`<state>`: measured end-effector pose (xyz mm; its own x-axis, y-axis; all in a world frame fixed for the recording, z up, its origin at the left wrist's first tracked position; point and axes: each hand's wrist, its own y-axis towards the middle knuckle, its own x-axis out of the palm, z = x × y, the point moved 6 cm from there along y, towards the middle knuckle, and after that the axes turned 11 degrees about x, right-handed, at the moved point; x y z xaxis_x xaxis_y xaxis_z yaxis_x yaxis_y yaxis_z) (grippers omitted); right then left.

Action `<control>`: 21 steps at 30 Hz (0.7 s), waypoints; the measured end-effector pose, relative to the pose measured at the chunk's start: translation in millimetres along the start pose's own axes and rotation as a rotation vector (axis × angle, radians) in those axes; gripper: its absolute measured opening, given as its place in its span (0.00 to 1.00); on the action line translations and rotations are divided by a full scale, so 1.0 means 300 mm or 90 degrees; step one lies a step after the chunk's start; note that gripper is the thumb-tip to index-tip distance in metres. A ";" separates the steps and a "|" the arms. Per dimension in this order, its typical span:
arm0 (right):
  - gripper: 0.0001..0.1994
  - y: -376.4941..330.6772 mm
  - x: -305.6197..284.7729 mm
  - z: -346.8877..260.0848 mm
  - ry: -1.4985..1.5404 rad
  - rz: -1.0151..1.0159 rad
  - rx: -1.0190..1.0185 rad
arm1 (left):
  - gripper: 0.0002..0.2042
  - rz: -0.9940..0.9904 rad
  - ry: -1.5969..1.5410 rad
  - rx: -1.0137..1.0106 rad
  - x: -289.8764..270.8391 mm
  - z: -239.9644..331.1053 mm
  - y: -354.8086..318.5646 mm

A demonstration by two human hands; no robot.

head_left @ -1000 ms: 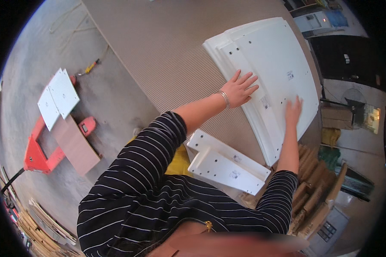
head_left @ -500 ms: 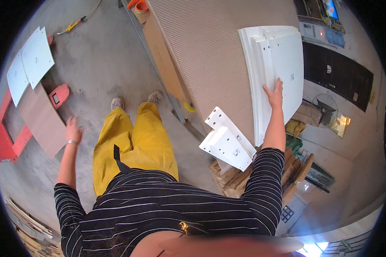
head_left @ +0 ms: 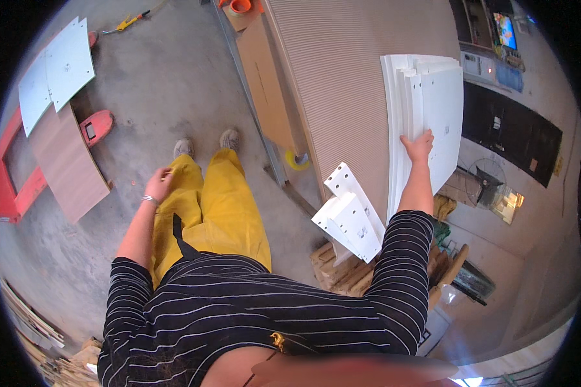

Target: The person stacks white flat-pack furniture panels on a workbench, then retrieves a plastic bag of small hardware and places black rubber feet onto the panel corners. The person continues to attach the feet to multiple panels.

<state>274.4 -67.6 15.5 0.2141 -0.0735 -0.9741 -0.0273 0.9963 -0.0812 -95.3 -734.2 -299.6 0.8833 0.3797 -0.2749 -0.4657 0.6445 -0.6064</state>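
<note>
My right hand [head_left: 418,146] lies on a stack of white panels [head_left: 442,116] with drilled holes, at the right on the ribbed cardboard surface [head_left: 342,77]. Its thumb is spread from the fingers near the stack's left part. Over my left thigh hangs my left hand [head_left: 160,182], empty, its fingers loosely bent. Smaller white drilled boards [head_left: 355,222] lie crossed at the near corner of the cardboard surface, beside my right forearm.
At the left, white panels [head_left: 64,64] and a brown board [head_left: 68,164] rest on a red pallet jack [head_left: 19,193]. A yellow air gun [head_left: 128,22] lies on the floor. Under the work surface are a cardboard box [head_left: 265,90] and a tape roll [head_left: 297,161]. A fan [head_left: 487,180] stands at right.
My left hand has swung in from beside the brown board to over my thigh. My right hand stays on the white stack, and the view has shifted a little.
</note>
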 end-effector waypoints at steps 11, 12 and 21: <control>0.62 -0.067 -0.008 -0.047 -0.015 0.030 0.094 | 0.16 0.105 0.050 -0.136 -0.154 -0.106 -0.035; 0.62 -0.074 -0.012 -0.055 -0.009 0.032 0.095 | 0.16 0.152 0.022 -0.180 -0.202 -0.135 -0.049; 0.60 -0.090 -0.071 -0.022 0.028 -0.030 0.055 | 0.16 0.252 -0.164 -0.146 -0.216 0.132 -0.062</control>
<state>264.2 -93.4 37.2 0.1696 -0.1198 -0.9782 0.0662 0.9917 -0.1100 -145.9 -744.5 -240.9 0.5872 0.7338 -0.3416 -0.7122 0.2678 -0.6489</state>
